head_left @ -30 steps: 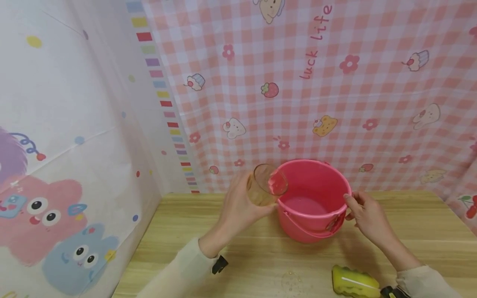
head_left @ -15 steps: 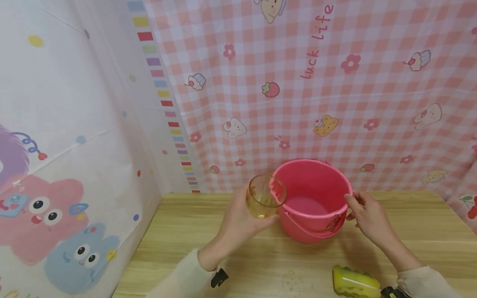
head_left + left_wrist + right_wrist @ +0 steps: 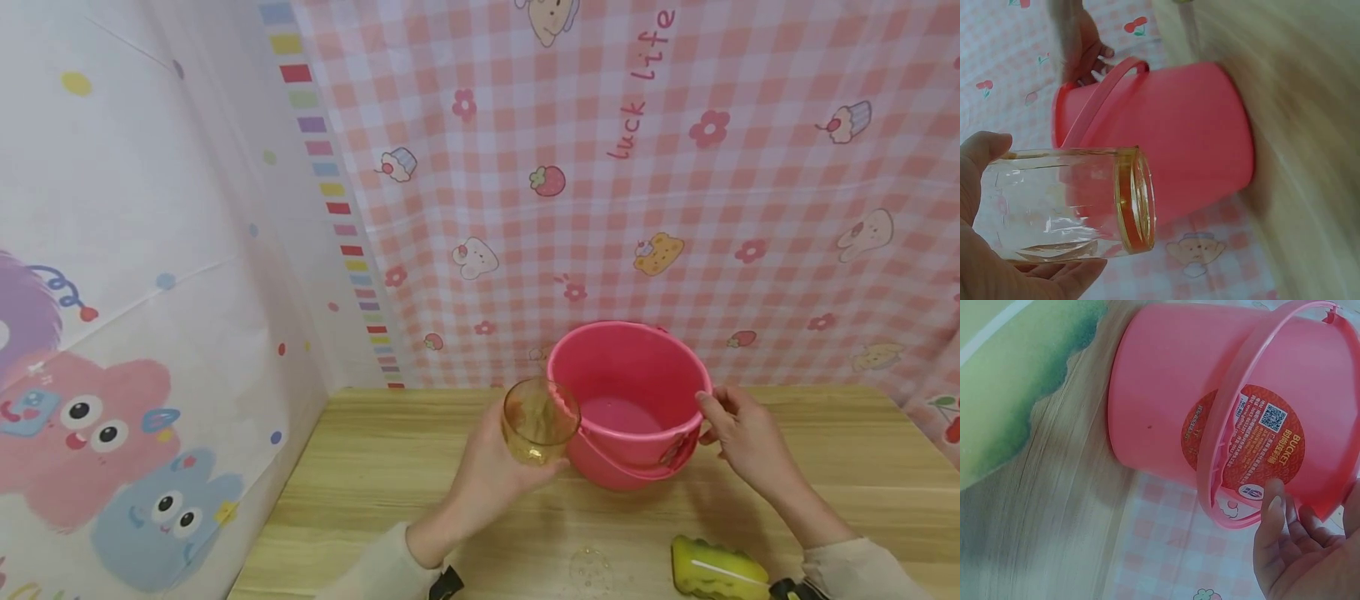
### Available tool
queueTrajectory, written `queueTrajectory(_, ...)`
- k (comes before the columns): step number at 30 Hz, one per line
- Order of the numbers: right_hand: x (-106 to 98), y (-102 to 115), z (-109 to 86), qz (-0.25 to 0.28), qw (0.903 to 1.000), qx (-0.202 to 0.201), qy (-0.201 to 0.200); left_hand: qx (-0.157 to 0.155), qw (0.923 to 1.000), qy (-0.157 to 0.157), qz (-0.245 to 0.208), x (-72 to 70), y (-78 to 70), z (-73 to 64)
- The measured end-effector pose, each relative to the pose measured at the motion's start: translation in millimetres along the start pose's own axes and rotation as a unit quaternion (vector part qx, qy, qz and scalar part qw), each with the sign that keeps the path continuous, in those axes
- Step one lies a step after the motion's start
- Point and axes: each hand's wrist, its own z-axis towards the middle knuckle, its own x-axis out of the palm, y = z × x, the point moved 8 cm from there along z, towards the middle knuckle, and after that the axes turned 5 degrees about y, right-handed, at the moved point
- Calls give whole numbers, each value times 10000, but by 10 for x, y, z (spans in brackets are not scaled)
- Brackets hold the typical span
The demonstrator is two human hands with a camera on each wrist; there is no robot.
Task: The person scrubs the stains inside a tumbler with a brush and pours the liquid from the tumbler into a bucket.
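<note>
My left hand grips an amber-tinted glass tumbler round its side, thumb toward me. The tumbler is raised above the table, nearly upright, its mouth overlapping the left side of a pink plastic bucket in the head view. Seen from the left wrist, the glass has clear walls and a thick amber base. The bucket stands on the table with its handle hanging down at the front. At the bucket's right rim, my right hand pinches the edge between thumb and fingers. A red label shows on the bucket's side.
Near my right forearm lies a yellow-green sponge with wavy edges. A wet ring of drops marks the wooden table in front. Behind the bucket hangs a pink checked cloth, and a printed white sheet closes off the left.
The tumbler has come down and toward me, turning from tipped over the bucket's rim to nearly upright beside it. My right hand keeps its hold on the rim.
</note>
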Motion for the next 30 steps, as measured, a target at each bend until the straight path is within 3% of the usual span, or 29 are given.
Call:
queueTrajectory(6,8,5,-3,-6,10000,4,24,-241,9994,-3,-252,90,93,-108)
queueTrajectory(12,7,-4,-1,7,10000,9,15,-264,9990,-26,-360,174,137,-197)
queueTrajectory(30,11,-17,5,-19,10000,47,43,-580,9969,390,-359,455,276,-453)
